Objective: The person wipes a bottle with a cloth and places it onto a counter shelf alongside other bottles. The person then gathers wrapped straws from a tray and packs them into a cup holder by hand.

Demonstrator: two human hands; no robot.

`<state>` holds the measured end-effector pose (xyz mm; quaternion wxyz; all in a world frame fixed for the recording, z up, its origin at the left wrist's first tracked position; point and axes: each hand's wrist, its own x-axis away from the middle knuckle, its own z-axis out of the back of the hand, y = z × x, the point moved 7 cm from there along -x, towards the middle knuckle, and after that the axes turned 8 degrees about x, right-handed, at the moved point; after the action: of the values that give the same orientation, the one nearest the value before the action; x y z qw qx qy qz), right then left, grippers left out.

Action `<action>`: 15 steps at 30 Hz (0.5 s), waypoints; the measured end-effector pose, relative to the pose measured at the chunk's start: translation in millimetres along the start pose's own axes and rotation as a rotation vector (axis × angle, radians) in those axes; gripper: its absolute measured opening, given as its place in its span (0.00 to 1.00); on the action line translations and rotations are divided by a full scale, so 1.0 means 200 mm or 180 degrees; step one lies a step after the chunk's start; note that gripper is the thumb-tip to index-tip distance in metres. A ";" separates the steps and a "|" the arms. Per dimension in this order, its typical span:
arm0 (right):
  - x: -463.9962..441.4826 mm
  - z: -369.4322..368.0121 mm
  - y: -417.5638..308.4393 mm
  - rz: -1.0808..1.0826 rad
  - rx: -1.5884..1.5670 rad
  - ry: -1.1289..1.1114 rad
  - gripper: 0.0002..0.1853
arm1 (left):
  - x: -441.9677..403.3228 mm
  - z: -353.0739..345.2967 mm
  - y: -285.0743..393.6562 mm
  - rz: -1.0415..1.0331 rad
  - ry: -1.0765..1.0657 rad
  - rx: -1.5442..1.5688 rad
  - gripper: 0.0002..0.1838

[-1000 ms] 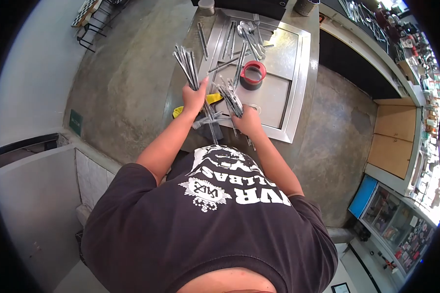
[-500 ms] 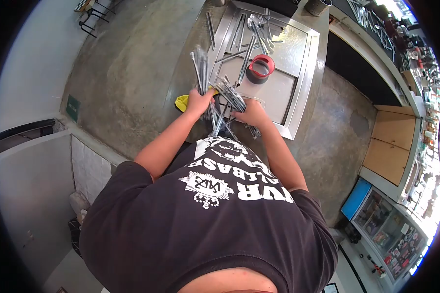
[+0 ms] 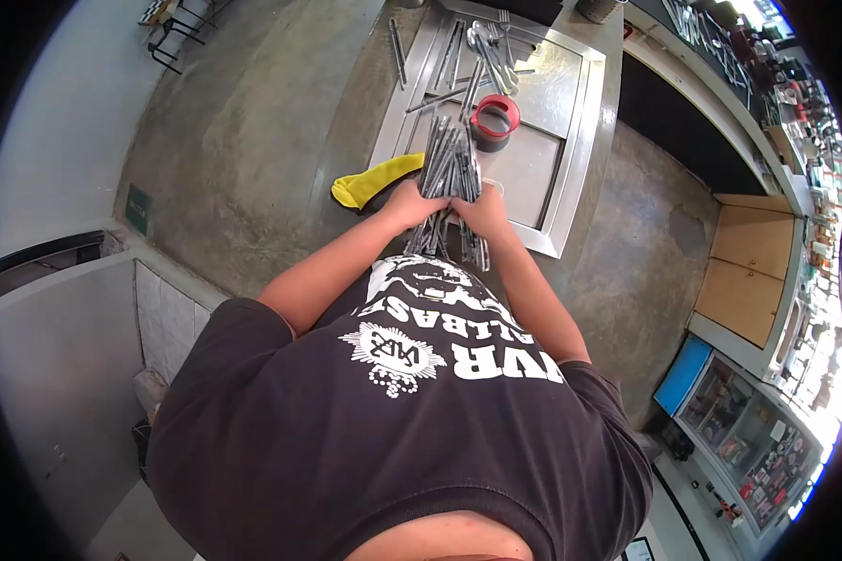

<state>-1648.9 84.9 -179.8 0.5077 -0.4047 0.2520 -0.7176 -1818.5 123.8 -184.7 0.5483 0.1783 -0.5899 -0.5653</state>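
In front of my belly, my left hand (image 3: 409, 204) and my right hand (image 3: 480, 211) meet, both closed around one thick bundle of metal chopsticks (image 3: 451, 159). The chopsticks stand roughly side by side, pointing away from me, and their near ends stick out below my hands. A yellow and black cloth (image 3: 376, 183) lies left of the bundle, by my left hand. Just beyond the bundle on the right is a dark cup with a red rim (image 3: 494, 120). More loose chopsticks (image 3: 450, 54) lie farther back beside spoons and a fork (image 3: 496, 49).
The steel panel (image 3: 571, 159) is set into the counter under these things. A pair of sticks (image 3: 398, 51) lies at its left edge. A dark round holder (image 3: 597, 9) stands at the far right corner. Shelves (image 3: 748, 271) line the right side.
My hands have come together, and the separate bunches of chopsticks they held are now one bundle. More of the yellow cloth shows.
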 end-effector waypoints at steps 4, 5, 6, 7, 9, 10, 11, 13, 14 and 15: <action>0.06 -0.02 0.08 -0.0272 -0.0624 0.0128 0.12 | 0.01 -0.08 -0.03 0.0391 -0.0220 0.0990 0.21; 0.11 0.01 0.05 -0.0265 -0.0550 0.0175 0.11 | 0.04 -0.09 -0.02 0.0551 -0.0234 0.1199 0.18; 0.12 -0.01 0.08 -0.0251 -0.0645 0.0265 0.11 | 0.04 -0.10 -0.03 0.0491 -0.0213 0.1212 0.18; 0.14 -0.03 0.07 -0.0234 -0.0741 0.0352 0.11 | 0.05 -0.11 -0.05 0.0431 -0.0188 0.1223 0.18; 0.17 -0.03 0.08 -0.0317 -0.0808 0.0307 0.09 | 0.05 -0.13 -0.07 0.0216 -0.0141 0.1336 0.18; 0.17 -0.04 0.09 -0.0355 -0.1078 0.0281 0.08 | 0.05 -0.15 -0.06 0.0124 -0.0125 0.1398 0.18; 0.17 -0.06 0.12 -0.0394 -0.1349 0.0251 0.08 | 0.05 -0.16 -0.06 0.0035 -0.0106 0.1460 0.18; 0.18 -0.07 0.12 -0.0322 -0.1797 0.0256 0.08 | 0.06 -0.16 -0.04 -0.0231 0.0056 0.1375 0.21; 0.20 -0.05 0.11 -0.0283 -0.1812 0.0396 0.08 | 0.06 -0.15 -0.04 -0.0322 0.0158 0.1288 0.21; 0.22 -0.05 0.10 -0.0244 -0.1823 0.0536 0.09 | 0.07 -0.16 -0.03 -0.0413 0.0259 0.1204 0.22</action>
<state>-1653.4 37.0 -186.1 0.3228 -0.4798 0.4698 -0.6670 -1799.0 96.1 -191.9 0.4909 0.3384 -0.6502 -0.4708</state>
